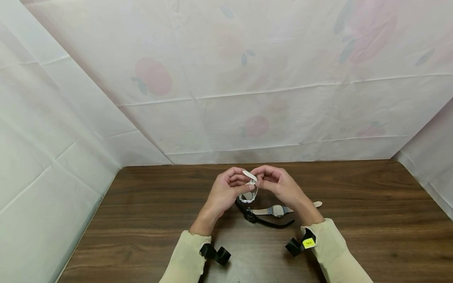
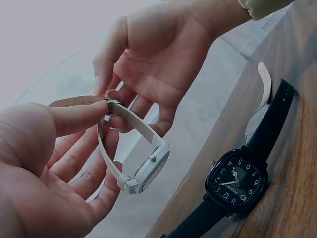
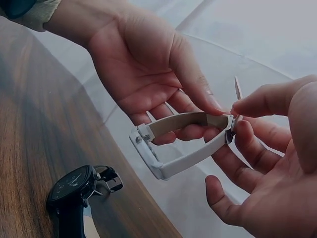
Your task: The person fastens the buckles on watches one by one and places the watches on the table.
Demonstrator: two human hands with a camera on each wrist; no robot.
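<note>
Both hands held a white watch (image 1: 249, 194) in the air just above the worktop (image 1: 141, 204), the left hand (image 1: 223, 193) and right hand (image 1: 280, 188) each closing its grip in a pinch on the strap where its ends met at the buckle. The watch looked light, its strap soft and bendable, its face likely scratchable, so the strap seemed the safest hold. A black watch (image 1: 252, 216) and a grey watch (image 1: 277, 210) lay beneath.

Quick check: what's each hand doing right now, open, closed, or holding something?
Left hand: thumb and fingers pinch the white watch by its strap near the buckle.
Right hand: pinches the same white watch's strap at the buckle.
</note>
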